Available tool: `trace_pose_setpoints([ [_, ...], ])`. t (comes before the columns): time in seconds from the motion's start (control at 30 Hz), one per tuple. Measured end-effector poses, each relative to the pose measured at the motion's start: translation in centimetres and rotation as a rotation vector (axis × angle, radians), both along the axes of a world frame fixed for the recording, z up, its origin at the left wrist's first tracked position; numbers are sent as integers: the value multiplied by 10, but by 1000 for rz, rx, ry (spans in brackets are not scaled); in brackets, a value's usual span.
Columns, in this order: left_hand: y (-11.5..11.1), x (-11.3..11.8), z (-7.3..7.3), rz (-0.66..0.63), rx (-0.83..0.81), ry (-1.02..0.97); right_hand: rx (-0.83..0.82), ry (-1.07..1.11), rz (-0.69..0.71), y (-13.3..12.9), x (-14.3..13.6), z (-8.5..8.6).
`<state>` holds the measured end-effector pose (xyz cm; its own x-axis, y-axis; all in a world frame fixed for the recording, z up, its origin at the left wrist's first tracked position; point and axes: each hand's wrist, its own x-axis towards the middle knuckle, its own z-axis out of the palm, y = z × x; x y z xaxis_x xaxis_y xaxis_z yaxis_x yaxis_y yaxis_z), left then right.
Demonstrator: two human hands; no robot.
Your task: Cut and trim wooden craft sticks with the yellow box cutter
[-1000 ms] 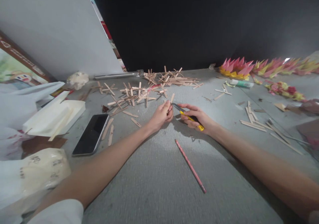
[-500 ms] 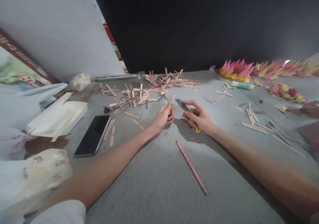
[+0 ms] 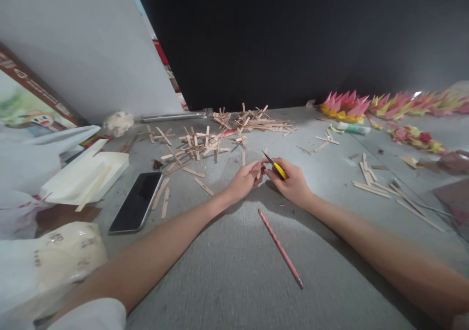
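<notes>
My left hand (image 3: 246,179) is closed on a short wooden stick (image 3: 259,173), mostly hidden by the fingers. Close against it on the right, my right hand (image 3: 291,181) grips a yellow and black utility knife (image 3: 279,169), its dark blade pointing up and to the left above the left fingertips. A pink pencil (image 3: 281,249) lies on the grey table below the hands. Just behind the left hand is a loose wooden stick (image 3: 244,158). Farther back spreads a heap of crossed wooden sticks (image 3: 208,142).
A black phone (image 3: 136,203) and a white tray (image 3: 88,176) are at the left. Pink and yellow paper flowers (image 3: 346,106), a glue tube (image 3: 352,127) and loose sticks (image 3: 372,189) lie at the right. Another person's hand (image 3: 454,160) shows at the right edge.
The knife and my right hand have come left to meet my left hand, which has shifted slightly right. The knife has turned, and its blade is now above the left fingertips.
</notes>
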<state>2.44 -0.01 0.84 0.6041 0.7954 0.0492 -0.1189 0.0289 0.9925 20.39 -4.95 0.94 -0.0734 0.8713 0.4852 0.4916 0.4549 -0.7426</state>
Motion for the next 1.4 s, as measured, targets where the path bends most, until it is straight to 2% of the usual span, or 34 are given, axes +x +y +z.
trace_pose_setpoints([
  [0.1,0,-2,-2,-22,54,51,43,-31,-30,3,1,-6],
  [0.27,2,-4,-6,-37,137,138,20,-16,-32,6,3,-9],
  [0.5,-3,-2,4,-10,322,362,-15,8,15,9,3,-5],
  [0.7,-3,-1,5,-15,434,405,-53,-101,-33,14,5,-12],
  [0.87,-1,0,0,-34,334,381,-68,-217,-54,13,6,-15],
  [1.0,6,0,-5,76,118,209,-30,-325,-16,9,6,-18],
  [1.1,9,0,-5,112,4,107,5,-323,-35,9,6,-19],
  [1.27,8,-1,-3,201,60,60,24,-127,-156,10,8,-13],
  [1.4,8,-2,-4,297,101,37,28,-8,-109,6,9,-11],
])
